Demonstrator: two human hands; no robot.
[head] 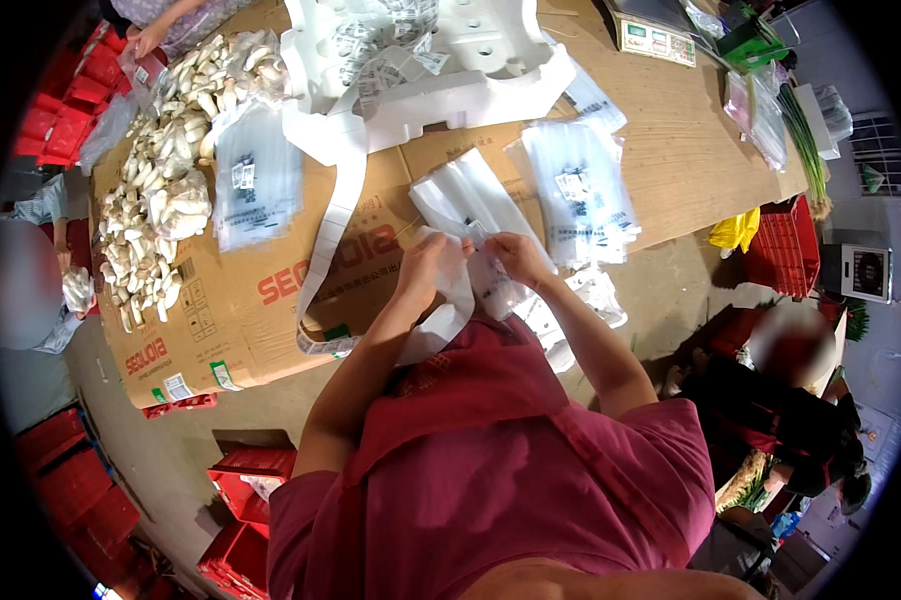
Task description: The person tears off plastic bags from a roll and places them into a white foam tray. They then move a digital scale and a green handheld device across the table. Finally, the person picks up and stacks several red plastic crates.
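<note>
My left hand (426,264) is closed on a strip of label backing paper (456,274), which curls down beside its wrist. Close on its right, the fingers of my right hand (512,257) pinch a small label at a stack of clear plastic bags (474,191). A long ribbon of labels (336,232) loops from a white foam box (450,105) down past the cardboard's near edge. Labelled plastic bags lie in a pile to the right (576,184), and another pile (259,180) lies to the left, each with printed labels on top.
Many pale mushrooms (147,180), some bagged, cover the left of the cardboard-topped table (233,322). A scale (657,37) stands at the back right. A person's hand (149,37) holds a bag at the upper left. Red crates (784,247) stand around; other people are at both sides.
</note>
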